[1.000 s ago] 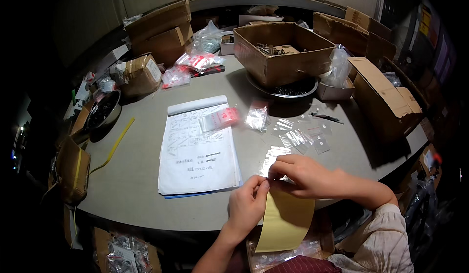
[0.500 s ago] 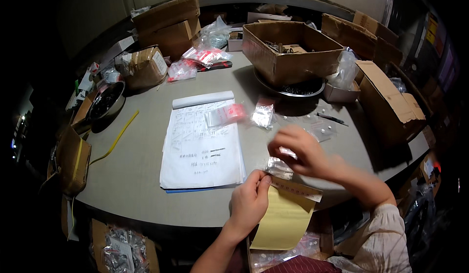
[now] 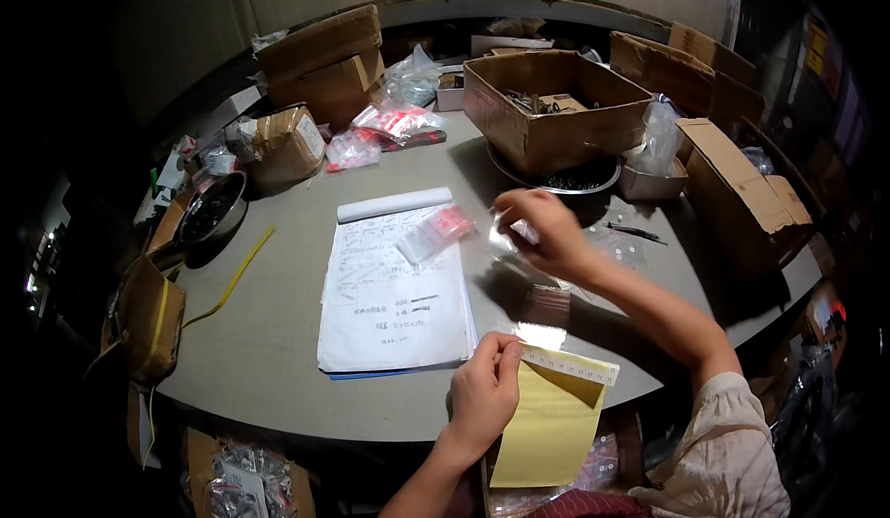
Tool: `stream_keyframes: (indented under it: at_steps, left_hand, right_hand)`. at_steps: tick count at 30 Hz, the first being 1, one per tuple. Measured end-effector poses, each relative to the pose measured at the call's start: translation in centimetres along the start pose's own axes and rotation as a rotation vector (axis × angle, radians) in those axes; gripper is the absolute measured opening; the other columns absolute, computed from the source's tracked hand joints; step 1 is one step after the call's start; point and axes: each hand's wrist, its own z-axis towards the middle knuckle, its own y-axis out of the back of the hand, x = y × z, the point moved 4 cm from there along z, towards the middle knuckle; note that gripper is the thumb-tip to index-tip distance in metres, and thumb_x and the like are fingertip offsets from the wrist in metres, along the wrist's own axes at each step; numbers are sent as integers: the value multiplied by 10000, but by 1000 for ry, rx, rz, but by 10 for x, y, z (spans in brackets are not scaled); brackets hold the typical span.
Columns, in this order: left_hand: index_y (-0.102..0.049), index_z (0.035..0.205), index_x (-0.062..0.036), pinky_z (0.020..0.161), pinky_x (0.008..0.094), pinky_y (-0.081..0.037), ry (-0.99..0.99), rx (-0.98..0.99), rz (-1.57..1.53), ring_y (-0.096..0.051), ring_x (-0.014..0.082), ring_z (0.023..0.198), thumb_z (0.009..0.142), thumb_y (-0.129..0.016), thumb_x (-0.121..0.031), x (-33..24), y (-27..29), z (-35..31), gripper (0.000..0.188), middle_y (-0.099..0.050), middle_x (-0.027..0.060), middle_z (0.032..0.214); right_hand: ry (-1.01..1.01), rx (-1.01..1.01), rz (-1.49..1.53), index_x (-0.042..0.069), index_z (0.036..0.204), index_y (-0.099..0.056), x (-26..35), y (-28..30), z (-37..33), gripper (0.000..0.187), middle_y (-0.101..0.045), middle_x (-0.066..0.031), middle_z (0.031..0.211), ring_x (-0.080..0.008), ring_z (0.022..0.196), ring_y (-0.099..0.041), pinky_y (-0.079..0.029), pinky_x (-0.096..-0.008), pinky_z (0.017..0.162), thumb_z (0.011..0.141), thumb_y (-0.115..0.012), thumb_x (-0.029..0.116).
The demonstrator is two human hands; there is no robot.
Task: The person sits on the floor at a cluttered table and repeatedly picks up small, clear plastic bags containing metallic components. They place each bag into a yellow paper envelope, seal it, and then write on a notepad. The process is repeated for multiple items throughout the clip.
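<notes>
My left hand (image 3: 484, 383) is closed, thumb pressed on the upper left corner of a yellow sheet (image 3: 547, 434) with a white printed strip (image 3: 565, 363) along its top. Just beyond that strip a clear flat plastic bag (image 3: 542, 314) lies on the table, shining in the light. My right hand (image 3: 549, 232) is stretched farther out, fingers curled over a small clear zip bag (image 3: 505, 238) and partly hiding it. To its left a small bag with a red top (image 3: 436, 232) rests on a pad of handwritten paper (image 3: 389, 305).
A large cardboard box (image 3: 547, 128) sits on a metal bowl (image 3: 593, 180) of dark small parts. Black tweezers (image 3: 636, 232) lie right of my hand. At left are a yellow strap (image 3: 232, 279) and another bowl (image 3: 215, 207). An open box of bags (image 3: 626, 458) is below the yellow sheet.
My right hand has moved away from the bag near the yellow sheet, outward to the small bags beyond. The left hand keeps its hold on the sheet. The view has shifted slightly.
</notes>
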Motion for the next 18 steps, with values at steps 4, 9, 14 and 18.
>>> stream_keyframes:
  at_steps: [4,9,14,18]
  left_hand:
    - [-669,1047,-27,640,386,-518,-40,39,41,-691,311,683,1050,-623,-156,-4,-3,-2,137,-709,160,802]
    - [-675,1017,-45,790,395,-528,-404,170,145,-692,307,943,998,-649,-111,-14,-17,-3,74,-739,145,1050]
    - [-662,978,-43,1105,479,-388,-648,347,334,-552,316,1311,971,-644,-89,-37,-36,-1,50,-678,127,1371]
    - [-666,983,-53,1186,550,-238,-651,438,424,-474,316,1404,965,-641,-99,-30,-45,-2,55,-641,124,1439]
  right_hand:
    - [-729,22,877,21,1295,-534,-8,66,-41,327,-708,-98,923,-141,854,-700,-550,-271,735,984,-635,16]
    - [-836,484,508,25,1357,-484,4,94,-104,412,-720,-140,853,-222,788,-716,-550,-376,715,987,-659,78]
    - [-463,444,-66,37,1366,-499,24,91,-124,494,-715,-185,867,-388,801,-697,-538,-445,717,936,-720,133]
    - [-377,225,-5,44,1191,-622,34,101,-115,302,-697,-157,835,-330,762,-668,-526,-430,700,927,-722,148]
